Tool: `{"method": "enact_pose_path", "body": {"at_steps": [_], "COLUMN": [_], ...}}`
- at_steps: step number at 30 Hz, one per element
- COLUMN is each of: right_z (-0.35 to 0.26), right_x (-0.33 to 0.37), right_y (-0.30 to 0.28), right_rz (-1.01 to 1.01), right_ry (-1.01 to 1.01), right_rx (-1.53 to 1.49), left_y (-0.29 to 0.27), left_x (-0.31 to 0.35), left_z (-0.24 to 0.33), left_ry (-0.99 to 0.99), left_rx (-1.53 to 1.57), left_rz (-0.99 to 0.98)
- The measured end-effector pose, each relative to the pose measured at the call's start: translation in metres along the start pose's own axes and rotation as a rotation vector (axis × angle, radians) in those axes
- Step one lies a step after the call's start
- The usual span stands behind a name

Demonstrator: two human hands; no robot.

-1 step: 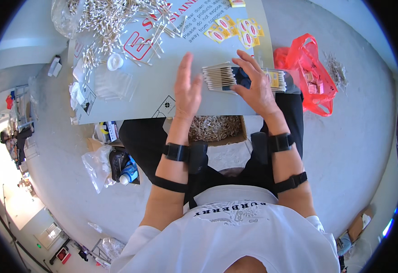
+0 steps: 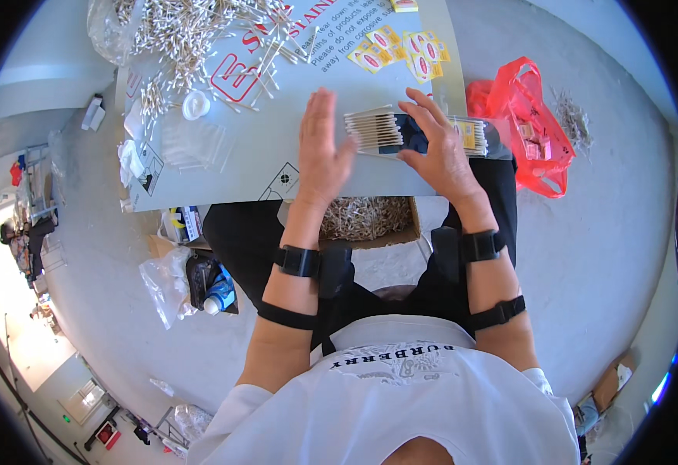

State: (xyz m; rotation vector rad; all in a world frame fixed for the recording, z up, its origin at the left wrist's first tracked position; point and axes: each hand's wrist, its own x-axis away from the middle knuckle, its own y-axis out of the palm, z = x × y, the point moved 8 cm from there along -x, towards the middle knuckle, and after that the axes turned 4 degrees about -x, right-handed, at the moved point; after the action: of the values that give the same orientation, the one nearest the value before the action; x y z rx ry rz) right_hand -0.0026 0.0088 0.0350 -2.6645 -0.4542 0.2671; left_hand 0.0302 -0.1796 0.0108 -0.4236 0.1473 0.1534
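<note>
A neat row of cotton swabs [image 2: 372,130] lies on the table between my hands, its right end against a dark blue piece [image 2: 412,133]. My left hand [image 2: 322,151] is raised just left of the row, fingers stretched up and thumb apart, holding nothing. Over the right side of the dark piece hovers my right hand [image 2: 443,155], fingers and thumb spread in a loose curve with nothing visible between them. To its right, a clear pack of cotton swabs with a yellow label [image 2: 467,136] rests at the table's right edge, partly covered by that hand.
A big heap of loose cotton swabs [image 2: 180,39] fills the far left, beside a round white lid [image 2: 196,105] and clear plastic sleeves [image 2: 196,143]. Yellow labels [image 2: 424,53] lie far right. A red bag [image 2: 529,128] is beyond the right edge; a swab-filled box [image 2: 366,218] sits below the front edge.
My left hand has turned a little, its palm edge and thumb shifting slightly right. My right hand has moved slightly right. The cotton swabs lie about where they were.
</note>
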Motion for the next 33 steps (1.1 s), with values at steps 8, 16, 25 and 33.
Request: {"method": "enact_pose_path", "body": {"at_steps": [8,16,25,33], "right_z": [0.000,0.009,0.037,0.037], "right_x": [0.000,-0.002,0.004,0.007], "right_y": [0.016,0.018,0.025,0.014], "right_rz": [-0.095,0.150,0.468,0.444], "right_ry": [-0.152,-0.028,0.070,0.041], "right_rx": [0.371,-0.109,-0.560,-0.349], "left_y": [0.048,0.009,0.049,0.059], "left_x": [0.014,0.002,-0.006,-0.011], "left_z": [0.014,-0.002,-0.004,0.001], "left_ry": [0.135,-0.025,-0.076,-0.080], "left_rx": [-0.843,0.269,0.686,0.720], "left_rz": [-0.378,0.141,0.224,0.192]}}
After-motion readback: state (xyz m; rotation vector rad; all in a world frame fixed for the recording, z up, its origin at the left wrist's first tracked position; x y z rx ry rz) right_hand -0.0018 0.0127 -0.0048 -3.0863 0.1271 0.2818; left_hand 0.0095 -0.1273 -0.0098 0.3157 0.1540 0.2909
